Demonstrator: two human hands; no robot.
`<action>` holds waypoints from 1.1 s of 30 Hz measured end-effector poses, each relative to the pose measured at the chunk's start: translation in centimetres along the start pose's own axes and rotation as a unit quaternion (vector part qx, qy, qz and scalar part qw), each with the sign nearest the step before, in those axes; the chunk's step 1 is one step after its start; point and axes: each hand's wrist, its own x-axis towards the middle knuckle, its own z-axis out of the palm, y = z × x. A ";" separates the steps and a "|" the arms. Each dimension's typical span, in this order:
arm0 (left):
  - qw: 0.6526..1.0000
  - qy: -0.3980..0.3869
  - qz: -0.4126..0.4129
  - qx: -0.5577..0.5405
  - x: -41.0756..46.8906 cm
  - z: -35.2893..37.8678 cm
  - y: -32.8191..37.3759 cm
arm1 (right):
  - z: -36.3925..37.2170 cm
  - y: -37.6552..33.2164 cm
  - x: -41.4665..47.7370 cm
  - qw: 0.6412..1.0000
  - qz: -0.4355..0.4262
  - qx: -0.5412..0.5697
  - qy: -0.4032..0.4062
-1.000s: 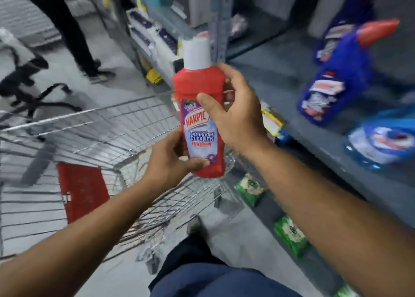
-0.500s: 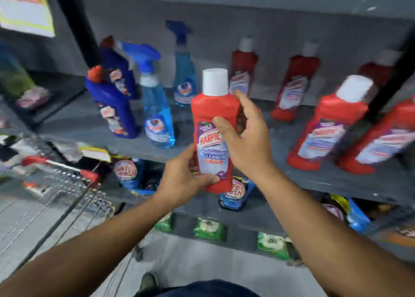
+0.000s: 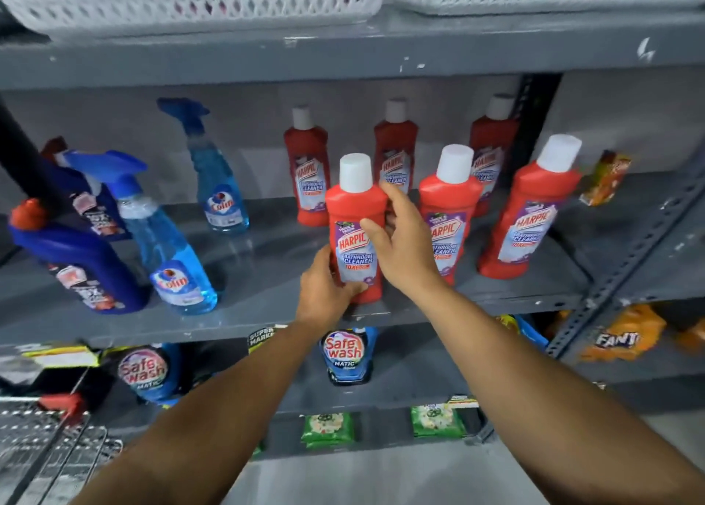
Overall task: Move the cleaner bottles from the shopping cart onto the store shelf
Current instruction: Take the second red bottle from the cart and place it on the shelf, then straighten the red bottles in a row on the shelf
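Both hands clamp the red Harpic bottle point(image 3: 356, 233) upright at the grey shelf's point(image 3: 267, 313) front edge: left hand point(image 3: 324, 291) low, right hand point(image 3: 404, 245) on its side; bare shelf lies leftward toward the blue spray bottle point(image 3: 168, 252)

I see both bare forearms stretched forward and up, left hand point(image 3: 324, 294) wrapped low with thumb across the front, right hand point(image 3: 404, 245) higher on the opposite side with fingers spread and curled in, both gripping the same item between them, wrists roughly straight.
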 end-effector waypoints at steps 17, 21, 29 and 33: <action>0.964 -0.178 0.196 0.016 -5.6 2.6 1.6 | -6.1 5.8 -5.4 0.977 0.075 -0.054 0.195; 0.975 -0.219 0.025 -0.035 -3.2 6.3 4.1 | -7.4 9.1 -4.6 0.982 0.151 -0.090 0.073; 0.990 -0.084 0.002 -0.112 -1.9 9.2 4.0 | -4.9 9.1 -3.3 0.993 0.118 -0.008 -0.012; 0.991 -0.050 0.010 -0.125 -2.2 9.7 5.2 | -5.0 9.9 -3.3 0.994 0.105 -0.003 -0.012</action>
